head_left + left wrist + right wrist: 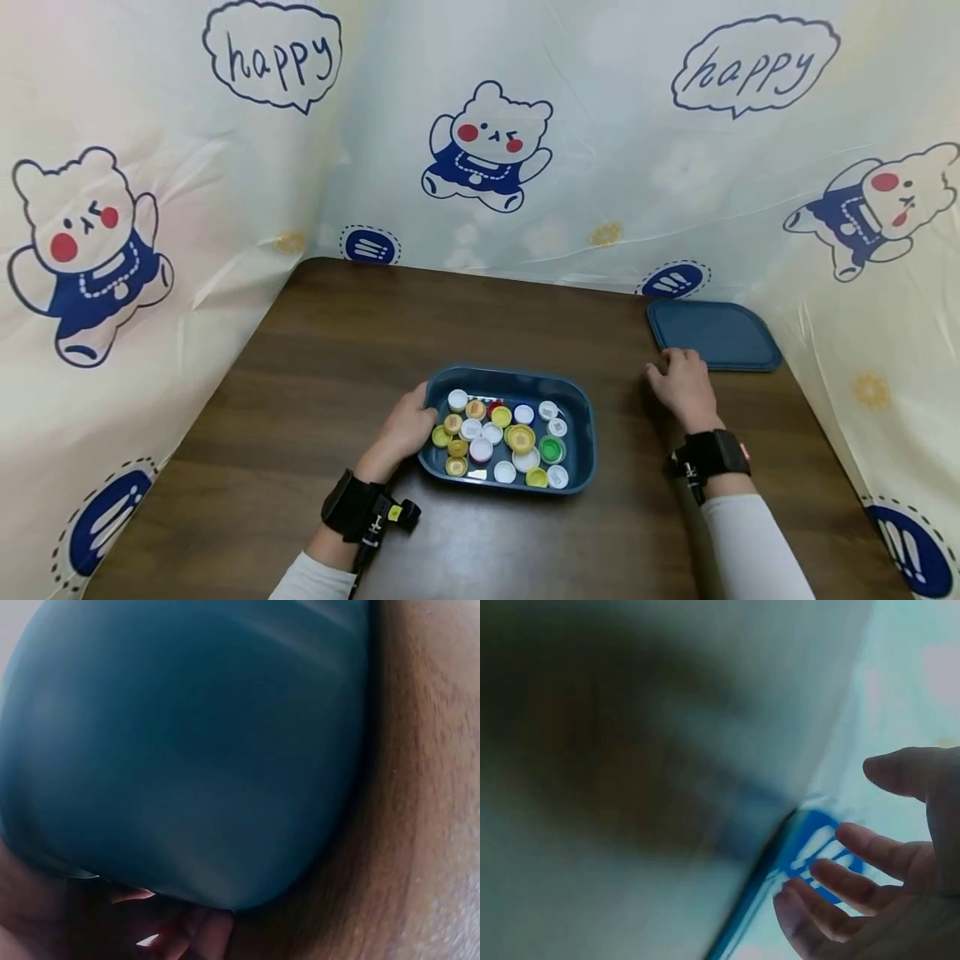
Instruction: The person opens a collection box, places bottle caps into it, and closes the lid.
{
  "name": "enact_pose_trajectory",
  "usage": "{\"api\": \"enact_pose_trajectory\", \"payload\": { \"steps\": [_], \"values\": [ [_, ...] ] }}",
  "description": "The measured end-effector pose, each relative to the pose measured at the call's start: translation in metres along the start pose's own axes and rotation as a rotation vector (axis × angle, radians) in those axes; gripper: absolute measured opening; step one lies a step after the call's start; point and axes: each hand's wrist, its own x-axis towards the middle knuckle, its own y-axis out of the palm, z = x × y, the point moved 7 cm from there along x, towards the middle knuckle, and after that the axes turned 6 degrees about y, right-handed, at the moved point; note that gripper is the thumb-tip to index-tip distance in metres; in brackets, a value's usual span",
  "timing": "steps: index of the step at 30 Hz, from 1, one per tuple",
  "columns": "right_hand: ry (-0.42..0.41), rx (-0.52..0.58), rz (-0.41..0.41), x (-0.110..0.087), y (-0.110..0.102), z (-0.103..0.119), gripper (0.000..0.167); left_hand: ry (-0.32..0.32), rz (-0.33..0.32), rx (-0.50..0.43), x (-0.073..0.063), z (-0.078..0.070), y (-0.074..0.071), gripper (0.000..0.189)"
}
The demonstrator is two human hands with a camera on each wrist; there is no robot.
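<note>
A deep blue tray (582, 483) stands on the table, with many plastic bottle caps (521, 438) lying loose in it, white, yellow and one green. My left hand (405, 427) grips the tray's left end, thumb at the rim. In the left wrist view the tray's outer wall (187, 750) fills most of the picture, fingers (210, 934) close against its lower edge. My right hand (684, 390) is at the near left edge of a flat blue lid (716, 333). The right wrist view shows that hand's thumb and fingers (870, 889) apart, holding nothing.
The brown wooden table (315, 342) runs back to a printed curtain (600, 167) with bears and "happy" bubbles. The curtain also hangs along the left and right sides. The lid lies at the far right corner of the table.
</note>
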Motion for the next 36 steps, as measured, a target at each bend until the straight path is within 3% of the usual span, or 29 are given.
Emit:
{"api": "enact_pose_trajectory", "payload": {
  "steps": [6, 11, 15, 19, 24, 30, 36],
  "values": [
    [0.049, -0.140, 0.023, 0.043, 0.002, -0.027, 0.072, -0.027, 0.002, -0.018, -0.002, 0.003, 0.000, 0.058],
    [0.096, -0.200, 0.109, 0.055, 0.008, -0.048, 0.084, -0.047, 0.013, -0.011, -0.003, 0.006, 0.004, 0.057],
    [0.086, -0.239, 0.194, 0.059, 0.007, -0.048, 0.076, -0.057, 0.006, -0.001, -0.005, 0.007, 0.004, 0.056],
    [-0.039, -0.302, 0.208, 0.064, -0.002, -0.034, 0.051, -0.060, -0.009, -0.007, -0.004, 0.004, 0.001, 0.057],
    [-0.151, -0.331, 0.074, 0.061, -0.025, -0.024, 0.025, -0.043, -0.010, 0.004, -0.002, 0.001, -0.002, 0.057],
    [-0.111, -0.286, -0.113, 0.045, -0.077, -0.024, 0.020, -0.033, -0.007, 0.005, -0.002, 0.002, -0.001, 0.058],
    [-0.064, -0.098, -0.246, 0.001, -0.140, -0.015, 0.025, -0.025, -0.002, 0.002, -0.002, 0.001, 0.001, 0.057]
  ]
}}
